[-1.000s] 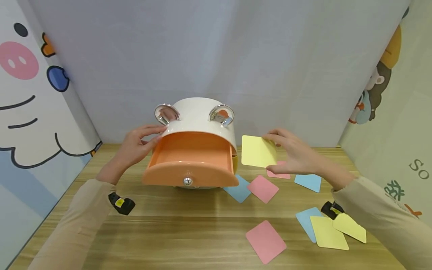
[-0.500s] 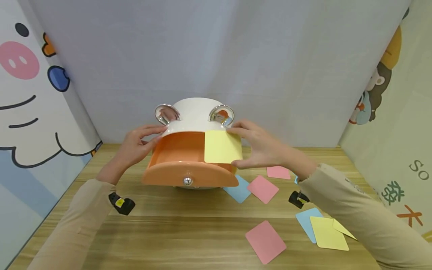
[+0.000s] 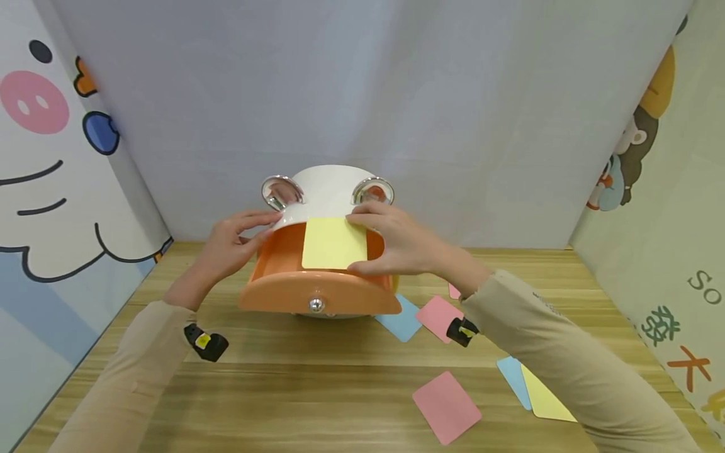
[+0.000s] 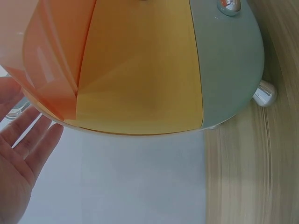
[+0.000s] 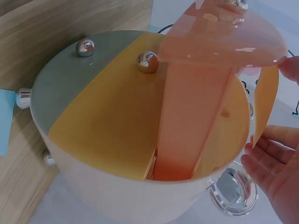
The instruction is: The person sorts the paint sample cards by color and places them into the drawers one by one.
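A white, rounded drawer box with two silver ears stands on the table. Its orange top drawer is pulled out, while the yellow middle drawer and grey-green bottom drawer sit flush in the front. My right hand pinches a yellow square card along its right edge, thumb below and fingers above. The card is held over the orange drawer, overlapping its right half in the head view. With fingers fairly straight, my left hand rests on the box's left side near the ear.
On the wooden table, right of the box, lie a blue card and a pink card. A pink card lies nearer, with a blue card and a yellow card partly under the right sleeve. A grey backdrop stands behind.
My right hand has carried the yellow card leftward from beside the box to over the pulled-out orange drawer. My left hand has stayed on the box's left side.
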Motion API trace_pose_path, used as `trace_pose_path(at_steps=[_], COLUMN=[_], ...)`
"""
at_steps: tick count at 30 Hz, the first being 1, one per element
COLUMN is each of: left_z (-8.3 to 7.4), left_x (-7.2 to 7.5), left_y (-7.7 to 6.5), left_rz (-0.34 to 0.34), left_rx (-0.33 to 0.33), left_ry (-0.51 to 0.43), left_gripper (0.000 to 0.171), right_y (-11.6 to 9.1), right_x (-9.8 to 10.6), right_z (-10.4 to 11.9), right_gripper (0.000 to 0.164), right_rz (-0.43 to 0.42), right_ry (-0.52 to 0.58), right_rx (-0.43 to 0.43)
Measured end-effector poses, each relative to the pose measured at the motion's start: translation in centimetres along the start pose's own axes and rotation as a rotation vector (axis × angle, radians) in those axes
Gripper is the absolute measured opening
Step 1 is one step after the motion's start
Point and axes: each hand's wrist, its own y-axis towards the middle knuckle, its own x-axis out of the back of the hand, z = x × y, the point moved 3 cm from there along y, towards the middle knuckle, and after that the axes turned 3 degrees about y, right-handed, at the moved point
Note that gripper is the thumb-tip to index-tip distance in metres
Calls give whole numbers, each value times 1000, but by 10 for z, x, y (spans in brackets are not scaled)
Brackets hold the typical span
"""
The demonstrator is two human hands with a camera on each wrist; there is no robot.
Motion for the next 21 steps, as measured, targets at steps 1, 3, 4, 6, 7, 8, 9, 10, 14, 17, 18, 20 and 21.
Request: trace_pose_path(at_steps=[1, 3, 4, 6, 7, 8, 9, 10, 14, 17, 18, 20, 21], left_z=[0, 0, 0, 0, 0, 1, 1, 1, 2, 2, 3, 4, 3], left_x=[0, 0, -1, -1, -1, -1, -1, -1, -2, -2, -2, -2, -1], left_y=[0, 0, 0, 0, 0, 0, 0, 0, 0, 0, 0, 0, 0], left_rz=[-1, -1, -2, -3, -3, -3, -4, -4, -3, -2, -2, -1, 0], left_rx=[-4, -8, -9, -10, -10, -10, -9, -9, -9, -4, -3, -2, 1], left_ry=[1, 0, -4, -7, -7, -7, -5, -5, -6, -17, -17, -15, -17], left_gripper=[30, 30, 30, 30, 30, 30, 30, 30, 30, 30, 30, 30, 30], right_y=[3, 8, 11, 16, 18, 20, 21, 22, 25, 27, 28, 30, 30], right_x=[-1, -3, -4, -6, -7, -7, -8, -8, -9, -10, -10, -11, -10], right_z=[2, 6, 8, 11, 12, 13, 14, 14, 15, 17, 17, 18, 18], right_gripper=[68, 67, 67, 66, 66, 66, 66, 66, 65, 63, 62, 61, 60], right_rz=[0, 2, 4, 8, 10, 12, 14, 12, 0, -9, -9, -10, -8], right_ry=[5, 13, 16, 17, 12, 7, 2, -2, 4, 13, 15, 14, 13], right_rx=[0, 4, 6, 8, 8, 8, 7, 6, 7, 14, 19, 28, 30])
